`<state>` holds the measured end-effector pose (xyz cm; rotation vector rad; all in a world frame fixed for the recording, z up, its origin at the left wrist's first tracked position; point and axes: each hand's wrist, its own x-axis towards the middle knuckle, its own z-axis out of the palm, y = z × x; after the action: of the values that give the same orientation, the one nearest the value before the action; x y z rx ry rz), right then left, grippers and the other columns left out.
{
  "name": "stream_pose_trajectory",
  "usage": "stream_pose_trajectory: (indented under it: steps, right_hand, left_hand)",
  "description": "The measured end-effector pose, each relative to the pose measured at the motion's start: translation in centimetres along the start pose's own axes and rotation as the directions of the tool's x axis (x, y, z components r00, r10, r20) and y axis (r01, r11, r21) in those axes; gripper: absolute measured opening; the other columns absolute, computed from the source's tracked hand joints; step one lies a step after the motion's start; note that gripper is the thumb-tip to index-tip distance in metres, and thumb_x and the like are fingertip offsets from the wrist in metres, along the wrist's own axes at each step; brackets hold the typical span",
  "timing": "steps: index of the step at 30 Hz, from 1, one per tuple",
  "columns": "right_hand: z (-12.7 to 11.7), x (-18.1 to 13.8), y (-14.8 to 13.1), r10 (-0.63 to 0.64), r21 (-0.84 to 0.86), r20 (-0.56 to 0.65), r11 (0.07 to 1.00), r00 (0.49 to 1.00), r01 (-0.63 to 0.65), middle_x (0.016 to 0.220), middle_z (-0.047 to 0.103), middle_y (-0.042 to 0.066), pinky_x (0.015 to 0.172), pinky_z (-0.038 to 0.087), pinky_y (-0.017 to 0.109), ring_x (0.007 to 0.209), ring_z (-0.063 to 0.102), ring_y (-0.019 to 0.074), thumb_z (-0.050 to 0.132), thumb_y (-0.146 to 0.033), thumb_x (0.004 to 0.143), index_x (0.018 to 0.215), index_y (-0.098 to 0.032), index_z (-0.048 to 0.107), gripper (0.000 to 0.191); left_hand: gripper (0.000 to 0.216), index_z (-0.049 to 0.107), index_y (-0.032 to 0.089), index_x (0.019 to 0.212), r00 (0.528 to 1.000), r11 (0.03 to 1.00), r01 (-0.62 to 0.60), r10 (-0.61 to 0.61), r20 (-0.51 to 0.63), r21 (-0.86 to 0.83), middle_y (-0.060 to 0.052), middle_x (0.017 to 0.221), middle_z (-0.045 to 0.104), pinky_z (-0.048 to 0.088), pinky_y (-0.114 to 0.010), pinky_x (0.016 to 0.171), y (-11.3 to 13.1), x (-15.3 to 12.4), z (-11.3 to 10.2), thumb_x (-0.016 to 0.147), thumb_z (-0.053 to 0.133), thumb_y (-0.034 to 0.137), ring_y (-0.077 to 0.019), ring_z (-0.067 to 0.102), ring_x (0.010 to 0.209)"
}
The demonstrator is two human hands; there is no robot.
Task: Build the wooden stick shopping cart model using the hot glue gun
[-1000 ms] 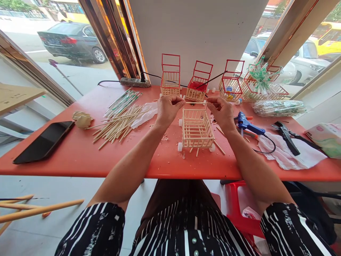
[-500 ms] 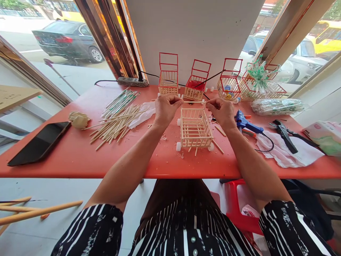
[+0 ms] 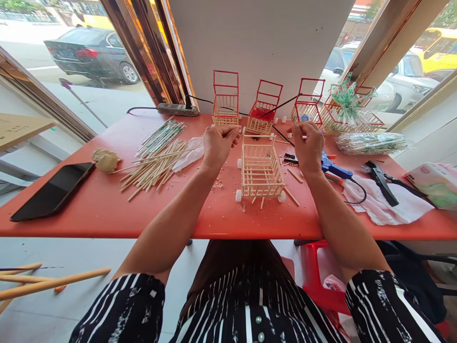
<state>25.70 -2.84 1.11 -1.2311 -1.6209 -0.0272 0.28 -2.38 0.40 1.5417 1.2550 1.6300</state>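
Note:
A small cart of pale wooden sticks (image 3: 262, 174) with white wheels stands on the red table (image 3: 107, 209) in front of me. My left hand (image 3: 217, 143) hovers at the cart's far left corner, fingers curled into a pinch. At the far right, a little apart from the cart, my right hand (image 3: 309, 143) is also closed, and its fingers hide whatever is in them. A thin stick (image 3: 259, 136) runs level with the cart's far rim between the two hands; I cannot tell if either hand touches it.
A loose pile of sticks (image 3: 153, 166) and a black tablet (image 3: 53, 190) lie to the left. A blue glue gun (image 3: 332, 166), black cutters (image 3: 382, 178) and a white cloth (image 3: 389, 205) lie to the right. Three red-framed carts (image 3: 264, 112) line the wall.
Both hands held one thin stick between them above the cart. They have now drawn apart, the right hand moving further right and away from me.

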Motion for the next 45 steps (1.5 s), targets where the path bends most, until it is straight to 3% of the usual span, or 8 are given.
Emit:
stream_pose_trajectory:
  steps: [2, 5, 8, 13, 23, 32, 37, 45]
  right_hand:
    - [-0.4, -0.1, -0.7, -0.032, -0.031, -0.026, 0.999, 0.999, 0.031, 0.097, 0.074, 0.01, 0.094, 0.059, 0.04, 0.101, 0.072, 0.0237, 0.045, -0.043, 0.113, 0.091, -0.024, 0.078, 0.045]
    - [-0.5, -0.5, -1.5, -0.149, -0.099, 0.001, 0.984, 0.989, 0.149, 0.119, 0.073, 0.012, 0.1, 0.059, 0.044, 0.114, 0.069, 0.026, 0.04, -0.036, 0.114, 0.119, -0.026, 0.078, 0.04]
    - [-0.2, -0.7, -1.8, -0.284, -0.186, 0.123, 0.935, 0.951, 0.303, 0.138, 0.066, 0.012, 0.112, 0.052, 0.053, 0.131, 0.063, 0.031, 0.044, -0.029, 0.112, 0.141, -0.029, 0.07, 0.039]
    - [0.8, -0.6, -2.2, -0.342, -0.218, 0.229, 0.894, 0.911, 0.391, 0.132, 0.072, 0.01, 0.115, 0.047, 0.064, 0.131, 0.061, 0.0361, 0.05, -0.039, 0.111, 0.134, -0.031, 0.076, 0.035]
    - [1.9, -0.4, -3.2, -0.374, -0.204, 0.307, 0.872, 0.875, 0.445, 0.142, 0.074, 0.005, 0.119, 0.042, 0.06, 0.134, 0.06, 0.0315, 0.049, -0.036, 0.113, 0.135, -0.036, 0.078, 0.036]
    - [2.3, -0.4, -2.9, -0.37, -0.241, 0.329, 0.856, 0.869, 0.457, 0.14, 0.075, 0.005, 0.115, 0.042, 0.055, 0.135, 0.058, 0.0318, 0.051, -0.038, 0.113, 0.132, -0.034, 0.079, 0.034]
    - [2.1, -0.1, -3.6, -0.38, -0.252, 0.349, 0.842, 0.856, 0.477, 0.138, 0.075, 0.007, 0.115, 0.04, 0.056, 0.134, 0.058, 0.0321, 0.048, -0.044, 0.114, 0.135, -0.034, 0.077, 0.037]
    - [2.8, 0.4, -4.2, -0.385, -0.228, 0.409, 0.834, 0.827, 0.502, 0.117, 0.08, 0.01, 0.112, 0.041, 0.058, 0.126, 0.062, 0.0342, 0.044, -0.044, 0.114, 0.131, -0.03, 0.079, 0.042]
  left_hand:
    - [0.017, 0.083, 0.018, 0.087, 1.0, 1.0, 0.005, -0.004, -0.026, 0.017, -0.002, 0.074, 0.077, 0.051, -0.019, 0.056, -0.3, 0.1, 0.0, 0.091, 0.068, 0.011, -0.0092, 0.064, 0.059]
    - [0.023, 0.083, 0.019, 0.103, 0.998, 0.996, -0.006, 0.012, -0.064, 0.092, -0.002, 0.087, 0.08, 0.054, -0.02, 0.063, -0.4, 0.2, 0.0, 0.088, 0.071, 0.007, -0.0107, 0.069, 0.068]
    - [0.032, 0.082, 0.021, 0.113, 0.991, 0.979, -0.084, 0.101, -0.085, 0.188, -0.003, 0.099, 0.08, 0.056, -0.022, 0.074, -0.1, 0.0, 0.0, 0.087, 0.073, 0.004, -0.0116, 0.071, 0.079]
    - [0.026, 0.084, 0.025, 0.105, 0.967, 0.923, -0.246, 0.254, 0.013, 0.297, -0.004, 0.104, 0.079, 0.055, -0.028, 0.087, 0.9, -0.9, 0.2, 0.088, 0.076, 0.007, -0.016, 0.07, 0.087]
    - [0.025, 0.085, 0.027, 0.083, 0.962, 0.919, -0.273, 0.267, 0.061, 0.284, -0.003, 0.094, 0.083, 0.055, -0.035, 0.094, 0.9, -1.4, 0.6, 0.09, 0.072, 0.006, -0.022, 0.074, 0.096]
    - [0.026, 0.083, 0.025, 0.08, 0.95, 0.893, -0.31, 0.306, 0.064, 0.326, -0.002, 0.091, 0.083, 0.056, -0.033, 0.09, 0.5, -1.2, 0.7, 0.09, 0.07, 0.005, -0.0206, 0.074, 0.092]
    - [0.02, 0.085, 0.025, 0.092, 0.932, 0.85, -0.357, 0.351, 0.087, 0.388, -0.002, 0.1, 0.082, 0.055, -0.035, 0.094, 0.4, -1.2, 0.8, 0.095, 0.07, 0.012, -0.022, 0.073, 0.1]
    - [0.019, 0.086, 0.027, 0.088, 0.916, 0.818, -0.401, 0.374, 0.148, 0.412, -0.002, 0.098, 0.083, 0.053, -0.04, 0.099, 0.5, -1.2, 1.1, 0.095, 0.073, 0.015, -0.0248, 0.071, 0.105]
